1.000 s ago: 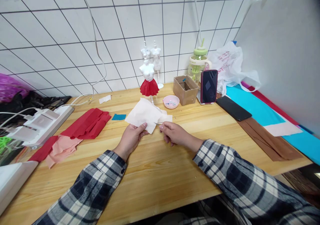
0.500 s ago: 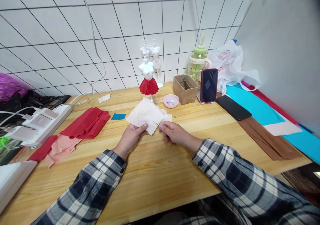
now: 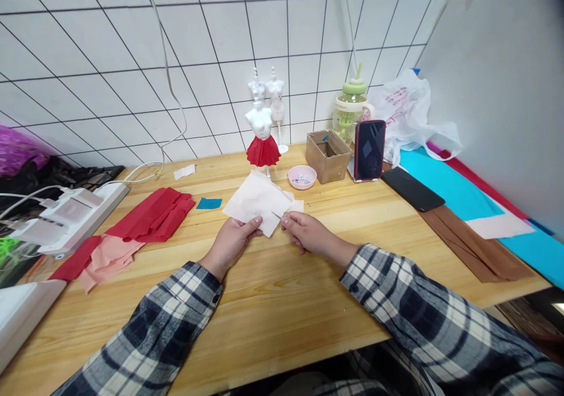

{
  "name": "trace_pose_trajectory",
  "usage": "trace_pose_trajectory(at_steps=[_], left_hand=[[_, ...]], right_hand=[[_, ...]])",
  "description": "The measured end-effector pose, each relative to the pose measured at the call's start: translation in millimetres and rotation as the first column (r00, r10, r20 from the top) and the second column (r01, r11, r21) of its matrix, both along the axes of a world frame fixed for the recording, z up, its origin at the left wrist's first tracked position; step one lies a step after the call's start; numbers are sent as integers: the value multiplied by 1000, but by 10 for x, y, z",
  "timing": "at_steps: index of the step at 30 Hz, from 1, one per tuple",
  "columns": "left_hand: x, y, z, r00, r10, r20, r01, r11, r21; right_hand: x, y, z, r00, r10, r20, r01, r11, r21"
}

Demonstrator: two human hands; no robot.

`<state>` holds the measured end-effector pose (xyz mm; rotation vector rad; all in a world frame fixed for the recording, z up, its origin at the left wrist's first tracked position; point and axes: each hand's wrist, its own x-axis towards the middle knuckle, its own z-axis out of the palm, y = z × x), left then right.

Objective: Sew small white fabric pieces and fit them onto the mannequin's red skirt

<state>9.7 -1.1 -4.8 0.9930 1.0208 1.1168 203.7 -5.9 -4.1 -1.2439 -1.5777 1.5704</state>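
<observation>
My left hand (image 3: 235, 239) pinches the lower edge of a thin cream-white sheet (image 3: 252, 199), thumb on top. The sheet looks like crepe paper or cloth and is held tilted just above the table. My right hand (image 3: 311, 231) is closed around what looks like small scissors (image 3: 277, 215). Only a thin dark blade shows, lying across the sheet's right edge; the handles are hidden in my fingers. Behind the sheet stands a small white dress form (image 3: 259, 121) wearing a pleated red skirt (image 3: 263, 151).
A pink bowl (image 3: 302, 177) of beads and a cardboard box (image 3: 328, 156) stand behind my hands. Red folded material (image 3: 152, 215) and a blue scrap (image 3: 209, 204) lie left. To the right are a propped phone (image 3: 369, 151), a flat black phone (image 3: 413, 189) and brown strips (image 3: 476, 246).
The blade's angle over the sheet has shifted slightly, from nearly level to slanting. Both hands keep almost the same place and grip.
</observation>
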Motion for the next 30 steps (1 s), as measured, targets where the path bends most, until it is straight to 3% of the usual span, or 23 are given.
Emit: trace_pose_trajectory(at_steps=[11, 16, 21, 30], left_hand=[[-6, 1, -16, 1000, -1, 16, 1, 1000, -8], [8, -19, 12, 993, -31, 111, 28, 999, 30], [20, -11, 14, 992, 21, 128, -25, 999, 34], [1, -3, -10, 989, 30, 146, -33, 999, 21]], right_hand=[[-1, 1, 1, 1000, 3, 1, -3, 1000, -14], [-20, -19, 5, 999, 8, 49, -10, 1000, 30], [-47, -45, -41, 998, 48, 29, -50, 996, 77], [-57, -36, -32, 998, 40, -51, -40, 999, -8]])
